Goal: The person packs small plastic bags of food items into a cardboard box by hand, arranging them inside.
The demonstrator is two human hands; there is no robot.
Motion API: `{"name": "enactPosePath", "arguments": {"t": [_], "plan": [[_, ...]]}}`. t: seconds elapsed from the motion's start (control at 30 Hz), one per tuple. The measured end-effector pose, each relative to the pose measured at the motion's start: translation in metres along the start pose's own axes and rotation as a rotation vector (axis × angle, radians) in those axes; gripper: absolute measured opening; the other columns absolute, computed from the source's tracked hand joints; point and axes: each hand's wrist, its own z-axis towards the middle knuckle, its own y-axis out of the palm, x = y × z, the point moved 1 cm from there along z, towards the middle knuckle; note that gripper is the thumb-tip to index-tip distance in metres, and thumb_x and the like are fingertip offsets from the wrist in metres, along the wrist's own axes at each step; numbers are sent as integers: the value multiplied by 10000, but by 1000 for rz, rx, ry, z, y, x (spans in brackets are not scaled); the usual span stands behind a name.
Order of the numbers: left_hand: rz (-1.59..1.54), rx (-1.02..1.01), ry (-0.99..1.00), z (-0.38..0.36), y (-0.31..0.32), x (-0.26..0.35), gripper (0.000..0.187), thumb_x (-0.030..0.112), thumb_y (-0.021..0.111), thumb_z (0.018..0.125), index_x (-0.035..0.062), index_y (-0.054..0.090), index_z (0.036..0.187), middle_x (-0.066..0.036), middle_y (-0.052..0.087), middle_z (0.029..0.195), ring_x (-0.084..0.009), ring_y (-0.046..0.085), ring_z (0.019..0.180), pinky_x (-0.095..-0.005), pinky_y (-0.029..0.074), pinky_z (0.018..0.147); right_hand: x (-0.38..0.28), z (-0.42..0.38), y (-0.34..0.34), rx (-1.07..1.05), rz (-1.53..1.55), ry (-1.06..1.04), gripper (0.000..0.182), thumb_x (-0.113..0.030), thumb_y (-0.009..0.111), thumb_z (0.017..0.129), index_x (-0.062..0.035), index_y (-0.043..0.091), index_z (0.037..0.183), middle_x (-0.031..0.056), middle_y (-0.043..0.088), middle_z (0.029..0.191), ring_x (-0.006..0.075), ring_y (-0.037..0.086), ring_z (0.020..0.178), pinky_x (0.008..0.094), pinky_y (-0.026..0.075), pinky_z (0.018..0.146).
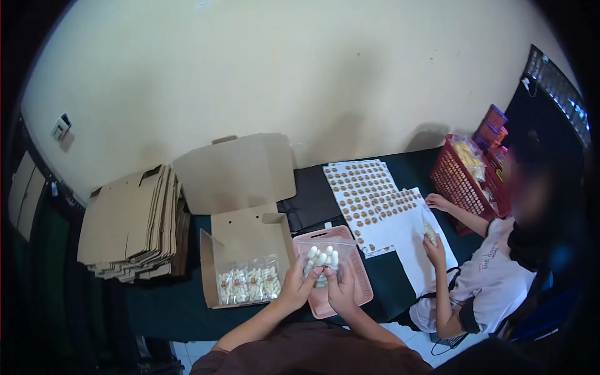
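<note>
Between my two hands is a clear plastic bag (323, 254) filled with white, oblong pieces. My left hand (299, 286) grips its left side and my right hand (342, 289) its right, both thumbs meeting low on the front. Beneath the bag lies a pink plastic basket (363, 287), partly covered by my hands. To the left stands an open cardboard box (247, 219) with its lid raised. Inside it, along the near side, several similar filled bags (248, 282) lie in a row, with small brownish stickers on them.
Folded cardboard boxes (125, 219) are stacked at the left. Sheets of round stickers (359, 187) lie right of a black flat item (315, 200). At the right a co-worker (494, 269) holds another filled bag (429, 232), near a red basket (459, 178) of packaged goods.
</note>
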Motion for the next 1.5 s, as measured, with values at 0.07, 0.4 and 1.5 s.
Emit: {"name": "enactPosePath", "arguments": {"t": [0.07, 0.4, 1.5], "plan": [[96, 6, 194, -6, -15, 40, 333, 171, 533, 874, -20, 431, 1128, -170, 569, 1018, -245, 568, 957, -330, 443, 810, -25, 2, 15, -54, 82, -170, 251, -109, 498, 890, 28, 469, 1099, 122, 567, 944, 167, 551, 895, 293, 436, 794], [204, -93, 964, -51, -63, 144, 397, 71, 694, 689, 65, 463, 1011, -138, 578, 1052, -356, 571, 994, -415, 500, 809, -133, 7, 72, -353, -125, -1100, 327, -85, 687, 646, -111, 586, 955, 127, 579, 915, 252, 580, 780, 323, 491, 609], [-417, 363, 48, -74, -204, -2, 405, 190, 456, 924, -21, 344, 1250, -118, 482, 1161, -175, 465, 1074, -290, 364, 916, -5, -14, 213, -388, 149, 242, 322, -192, 469, 926, 26, 460, 1162, 87, 568, 1029, 116, 517, 975, 256, 413, 844]]}}
